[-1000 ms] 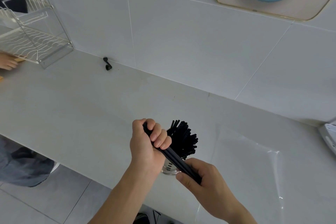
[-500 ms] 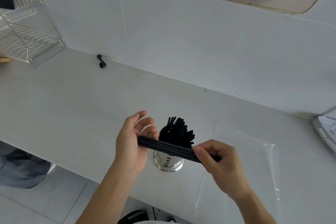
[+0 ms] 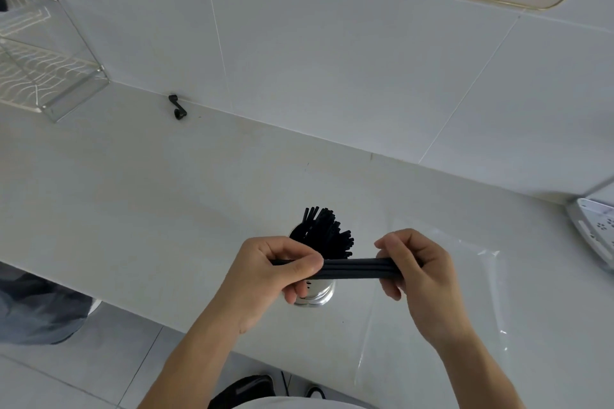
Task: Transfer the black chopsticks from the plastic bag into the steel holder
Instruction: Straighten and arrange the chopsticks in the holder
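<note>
- Both hands are on a small bundle of black chopsticks (image 3: pixel 352 268), held level just above the steel holder (image 3: pixel 314 294), which stands near the front edge of the bench (image 3: pixel 166 209).
- Left hand (image 3: pixel 265 271): fingers and thumb curled round the left end of the bundle, a firm wrap, with a short stub poking out past the knuckles.
- Right hand (image 3: pixel 415 271): thumb on top, fingers curled under, pinching the right end. Neither hand is slack.
- At least 3 sticks show in the bundle; I can't count them exactly where they overlap.
- The holder already carries a thick spray of chopsticks (image 3: pixel 327 232), tops fanned out above its rim. Looks crowded, so the free gap is likely narrow.
- The plastic bag (image 3: pixel 432 309) lies flat on the bench right beside the holder, towards the right-hand end, and appears empty as far as I can tell through the clear film.
- Handling, as I judge it: these are light, stiff and smooth rods, not fragile, but prone to sliding against each other and splaying if gripped loosely.
- Best hold is probably near 1 end with the whole fist, so the bundle can tip upright and drop tips-first.
- Risk: a stray stick catching the rim or knocking the light holder over.
</note>
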